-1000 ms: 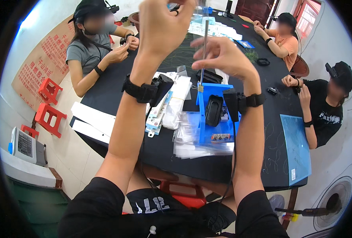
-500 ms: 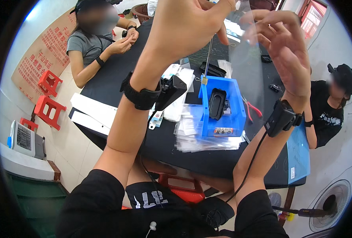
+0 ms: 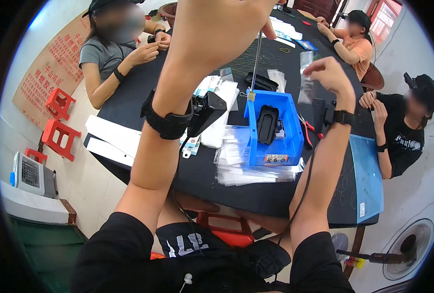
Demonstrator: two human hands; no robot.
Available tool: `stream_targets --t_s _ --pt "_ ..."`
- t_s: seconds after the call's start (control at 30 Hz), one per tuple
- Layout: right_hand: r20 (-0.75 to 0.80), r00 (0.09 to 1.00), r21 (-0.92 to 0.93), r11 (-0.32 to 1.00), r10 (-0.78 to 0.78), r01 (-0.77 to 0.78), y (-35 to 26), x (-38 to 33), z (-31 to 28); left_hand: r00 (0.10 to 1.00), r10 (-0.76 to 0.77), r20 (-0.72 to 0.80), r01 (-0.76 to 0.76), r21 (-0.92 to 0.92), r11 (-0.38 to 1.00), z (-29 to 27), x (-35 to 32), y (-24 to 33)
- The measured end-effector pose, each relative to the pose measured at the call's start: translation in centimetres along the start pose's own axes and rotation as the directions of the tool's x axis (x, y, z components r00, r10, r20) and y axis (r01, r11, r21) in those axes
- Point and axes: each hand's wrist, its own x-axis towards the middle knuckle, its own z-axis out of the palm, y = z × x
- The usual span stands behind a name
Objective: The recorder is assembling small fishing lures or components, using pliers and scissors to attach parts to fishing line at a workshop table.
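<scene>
My left hand [image 3: 231, 29] is raised at the top edge, beside the upper end of a thin upright metal rod [image 3: 258, 63]. Its fingertips are mostly cut off by the picture's edge, so their grip is hidden. My right hand [image 3: 331, 75] is over the table, right of the rod, its fingers pinching a small clear plastic bag [image 3: 306, 90]. Below stands a blue plastic bin [image 3: 275, 158] with a black plastic tray [image 3: 267, 126] inside. A small clip [image 3: 251, 96] sits at the rod's foot, against the bin's rim.
Clear bags [image 3: 256, 176] lie in a stack under and before the bin. Red-handled pliers [image 3: 307, 129] rest right of it. White strips [image 3: 112, 139] are at left, a blue sheet [image 3: 368, 180] at right. Several co-workers sit around the black table [image 3: 217, 188].
My right hand has moved down and away from my left hand, now with the clear bag in its fingers. My left hand has shifted slightly up and left.
</scene>
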Motion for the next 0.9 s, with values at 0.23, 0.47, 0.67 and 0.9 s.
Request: stream_targets --t_s 0.23,0.47,0.67,0.9 --pt "0.031 0.985 0.047 0.984 0.169 -0.171 3.1 2.1 5.4 0.993 0.056 0.105 -0.05 -0.054 0.997 0.0 0.0 0.5" --pt "0.339 0.905 0.076 0.952 0.256 -0.297 5.2 2.9 7.3 0.993 0.09 0.078 -0.1 0.129 0.987 0.8 -0.6 1.0" --pt "0.444 0.869 0.135 0.942 0.22 -0.308 4.5 2.5 7.3 0.987 0.092 0.13 -0.112 0.163 0.98 0.7 -0.8 1.3" --pt "0.493 0.859 0.27 0.915 0.137 -0.301 4.5 2.8 6.6 0.982 0.048 0.184 -0.057 0.043 0.997 0.1 -0.5 1.4"
